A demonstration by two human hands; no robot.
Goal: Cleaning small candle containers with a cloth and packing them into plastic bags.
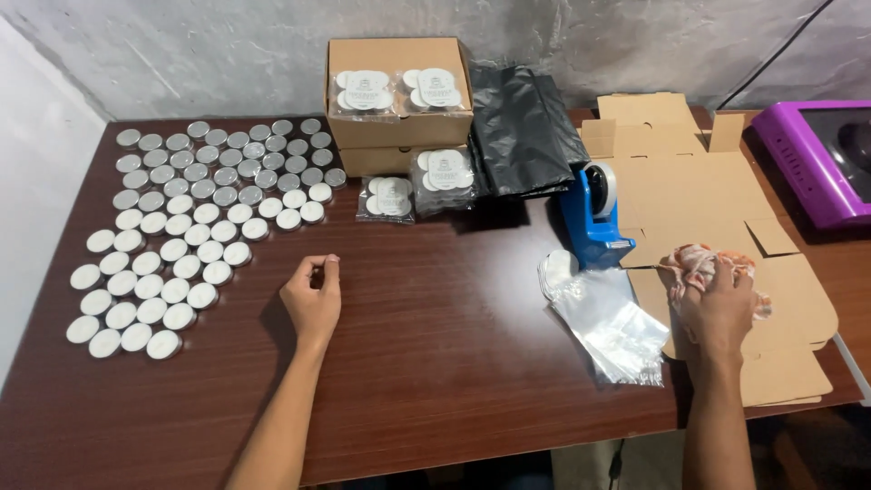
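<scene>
We note the left hand (312, 298) resting on the bare dark wooden table (435, 363), fingers curled loosely inward with thumb and fingertips pinched together; we cannot tell whether anything small sits between them. It touches none of the candles.

The right hand (719, 307) lies on the flattened cardboard boxes (689, 191) at the right, closed around a crumpled pinkish cloth (694, 263), which bulges out on the far side of the fingers.

Just left of the right hand, a stack of clear plastic bags (610, 322) lies on the table, partly overlapping the near edge of the cardboard. Just beyond the bags stands a blue tape dispenser (594, 218). It and the bags lie between the two hands.

To the left of the left hand, many white tealight candles (181, 218) lie in rows, reaching from the near left to the far middle. The nearest rows are close to the left hand but apart from it.

At the far middle, two stacked cardboard boxes (399, 127); the top one holds packed candle bags (363, 91). Two further packed bags (386, 198) lie in front. A black plastic sheet (522, 127) lies to their right. A purple machine (817, 154) sits at the far right.
</scene>
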